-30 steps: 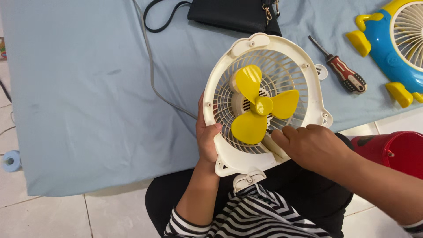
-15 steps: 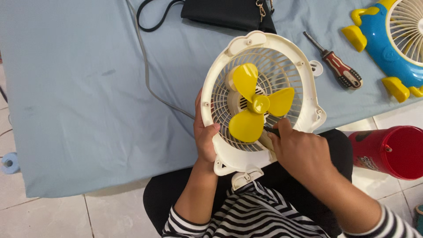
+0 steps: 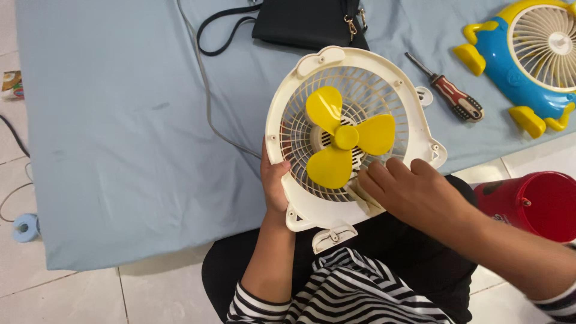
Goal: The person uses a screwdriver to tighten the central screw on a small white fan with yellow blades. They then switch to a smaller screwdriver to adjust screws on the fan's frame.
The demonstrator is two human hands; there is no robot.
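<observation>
The left hand [image 3: 275,183] comes up from below with the forearm nearly vertical, its fingers curled around the left rim of the cream fan housing [image 3: 354,135], thumb lying over the front edge of the grille, so it is closed on the housing. The right hand [image 3: 414,192] reaches in from the lower right, palm down, fingers loosely bent and resting on the lower right of the grille beside the yellow propeller [image 3: 345,141]; whether it grips anything I cannot tell. The housing lies at the near edge of the light blue table [image 3: 120,120], over the person's lap, face up towards the camera, its long axis running from the bottom bracket up and slightly right. A screwdriver [image 3: 447,89] lies just beyond it.
</observation>
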